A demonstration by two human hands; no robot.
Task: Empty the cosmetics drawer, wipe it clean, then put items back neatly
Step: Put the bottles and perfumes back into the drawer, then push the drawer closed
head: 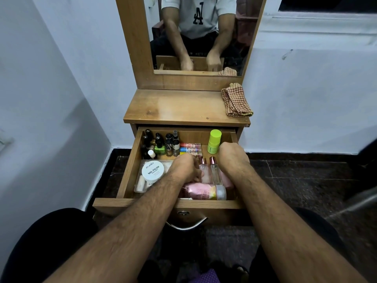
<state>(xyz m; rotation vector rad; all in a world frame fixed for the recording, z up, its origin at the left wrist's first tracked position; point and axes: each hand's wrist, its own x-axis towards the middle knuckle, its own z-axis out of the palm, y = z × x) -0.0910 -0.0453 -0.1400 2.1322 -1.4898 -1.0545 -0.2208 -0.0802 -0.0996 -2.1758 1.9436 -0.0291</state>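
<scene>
Down in the open drawer (pixel 130 160), seen from the head camera, both hands had reached among the cosmetics: the left hand (pixel 184 169) curled shut over the pink bottle (pixel 204 192) lying along the near edge, the right hand (pixel 233 158) fisted near the right wall, though what it gripped I could not tell. Just between them stood two slim perfume bottles (pixel 210 170), close enough that a hasty lift would likely topple them, while the nail polish jar (pixel 153 170) sat left and the checked cloth (pixel 236 100) waited on the tabletop (pixel 175 107), far right
</scene>
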